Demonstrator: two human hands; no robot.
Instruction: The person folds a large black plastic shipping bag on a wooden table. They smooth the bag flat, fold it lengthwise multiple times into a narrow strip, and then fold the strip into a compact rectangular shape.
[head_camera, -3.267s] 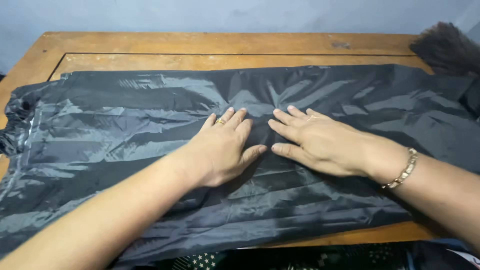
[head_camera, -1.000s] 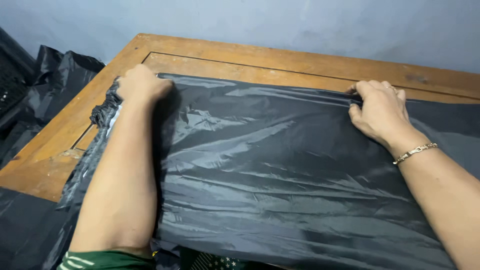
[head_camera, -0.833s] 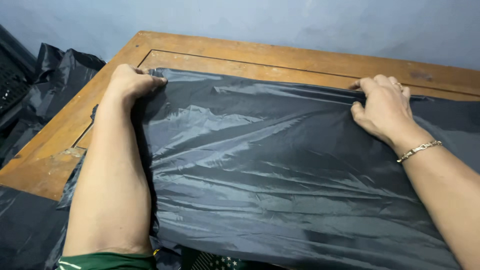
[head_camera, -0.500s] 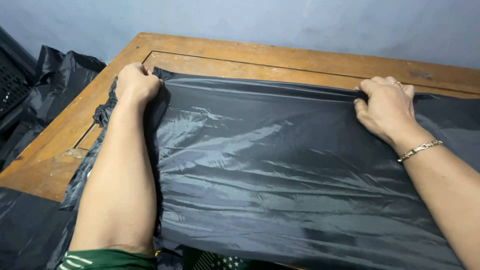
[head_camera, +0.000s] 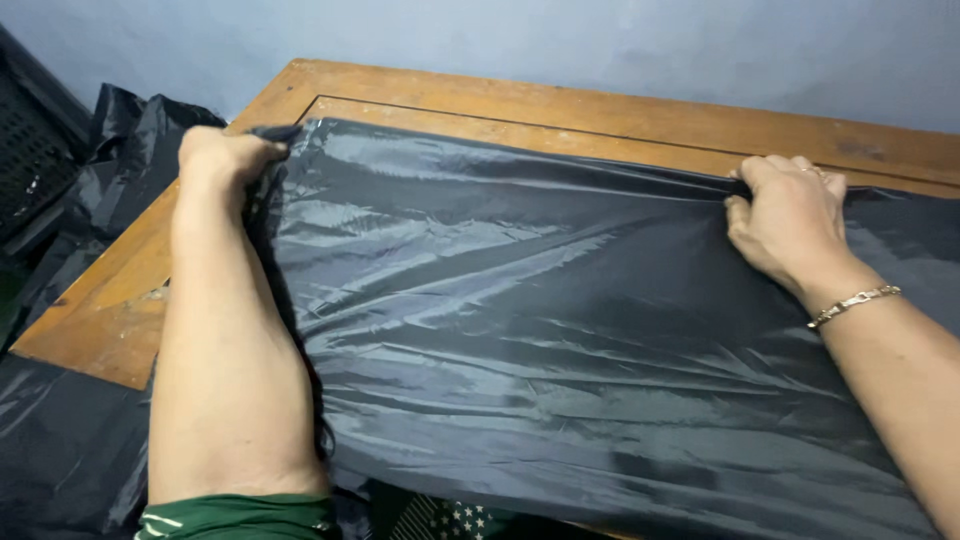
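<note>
The head view looks down first on a green sleeve (head_camera: 235, 515) at the bottom edge and the bare left forearm running away from the viewer along the left border of a large black plastic sheet (head_camera: 560, 330). The sheet is glossy and creased, and it lies spread over a wooden bench (head_camera: 620, 110), its long axis running left to right across the frame and past the right edge; its near edge hangs over the front of the bench. Farther up, the left hand (head_camera: 225, 158) is closed in a fist around the sheet's far left corner, the plastic bunched under the fingers. The right hand (head_camera: 785, 215), a thin metal bracelet (head_camera: 852, 303) at its wrist, sits at about the same depth well to the right, fingers curled and pinching the sheet's far edge, with the thumb tucked against the plastic. Both hands therefore grip the same far edge, well apart, with the bulk of the sheet lying toward the viewer from them; neither is clearly nearer the edge than the other. Beyond the hands a bare strip of the bench's raised wooden frame shows, then a pale blue wall (head_camera: 600, 40). To the left, off the bench, more crumpled black plastic (head_camera: 120, 170) lies heaped.
</note>
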